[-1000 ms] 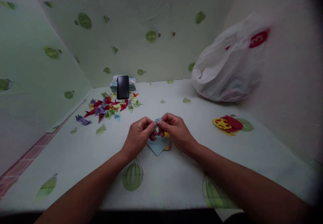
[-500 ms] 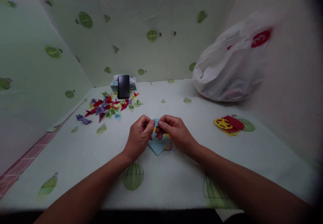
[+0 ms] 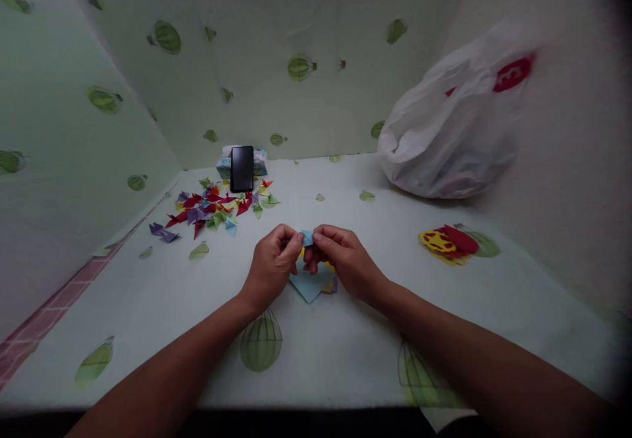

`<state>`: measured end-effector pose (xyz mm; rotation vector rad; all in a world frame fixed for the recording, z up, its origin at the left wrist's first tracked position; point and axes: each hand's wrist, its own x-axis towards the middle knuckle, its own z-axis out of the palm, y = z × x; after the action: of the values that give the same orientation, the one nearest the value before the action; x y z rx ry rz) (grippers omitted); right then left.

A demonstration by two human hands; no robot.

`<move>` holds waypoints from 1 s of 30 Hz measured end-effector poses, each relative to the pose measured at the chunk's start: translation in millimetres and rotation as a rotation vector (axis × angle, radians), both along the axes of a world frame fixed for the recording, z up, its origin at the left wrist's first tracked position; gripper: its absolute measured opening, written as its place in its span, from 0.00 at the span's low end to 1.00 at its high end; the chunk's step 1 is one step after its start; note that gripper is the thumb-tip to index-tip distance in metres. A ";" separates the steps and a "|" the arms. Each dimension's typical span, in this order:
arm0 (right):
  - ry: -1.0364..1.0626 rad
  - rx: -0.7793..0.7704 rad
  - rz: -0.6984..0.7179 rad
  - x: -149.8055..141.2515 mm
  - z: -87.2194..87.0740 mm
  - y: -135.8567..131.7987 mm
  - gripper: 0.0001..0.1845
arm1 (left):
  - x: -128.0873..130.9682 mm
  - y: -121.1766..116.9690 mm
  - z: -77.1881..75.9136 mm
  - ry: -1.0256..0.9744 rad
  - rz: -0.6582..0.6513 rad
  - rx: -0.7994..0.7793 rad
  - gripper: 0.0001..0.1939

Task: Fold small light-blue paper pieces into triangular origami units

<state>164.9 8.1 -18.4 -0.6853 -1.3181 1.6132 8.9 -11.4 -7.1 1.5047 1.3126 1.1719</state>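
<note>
A small folded piece of light blue paper (image 3: 307,237) is pinched between my two hands, above the middle of the table. My left hand (image 3: 276,260) grips its left side with thumb and forefinger. On the right side, my right hand (image 3: 345,257) holds it the same way, with its other fingers curled below. Beneath both hands lies a stack of coloured paper sheets (image 3: 309,286), light blue on top, with yellow and purple edges showing. The hands hide part of this stack.
Many folded paper cranes (image 3: 212,207) in mixed colours lie heaped at the back left. Behind them a black phone (image 3: 241,169) leans on a tissue pack (image 3: 261,163). To the right sit red and yellow cut-outs (image 3: 447,244), with a white plastic bag (image 3: 444,135) further back.
My right fingers have shifted slightly right, and more of the small folded blue paper shows between the fingertips. The stack and the other things are unmoved.
</note>
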 end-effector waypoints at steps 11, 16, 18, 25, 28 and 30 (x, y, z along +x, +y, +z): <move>-0.114 0.019 -0.113 -2.2 1.1 -1.6 0.15 | -0.8 0.6 -1.2 -0.021 -0.036 0.004 0.16; -0.195 0.072 -0.168 -1.1 4.3 -4.0 0.15 | -0.3 -1.0 -0.1 0.034 -0.046 0.036 0.16; -0.204 0.080 -0.138 0.0 4.1 -3.4 0.16 | -0.6 -1.7 0.9 0.080 -0.039 0.051 0.16; -0.180 0.102 -0.093 3.0 0.4 2.4 0.18 | -2.9 -0.6 1.5 0.219 -0.148 0.042 0.17; -0.233 0.118 -0.098 3.6 0.3 4.2 0.18 | -3.6 -0.2 1.5 0.249 -0.236 0.040 0.17; -0.281 0.128 -0.127 3.6 1.3 4.3 0.18 | -3.4 -0.6 2.4 0.232 -0.241 0.038 0.17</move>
<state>168.5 12.5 -17.0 -0.9220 -1.5317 1.3529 5.5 -12.1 -4.7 1.8137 1.2209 0.8933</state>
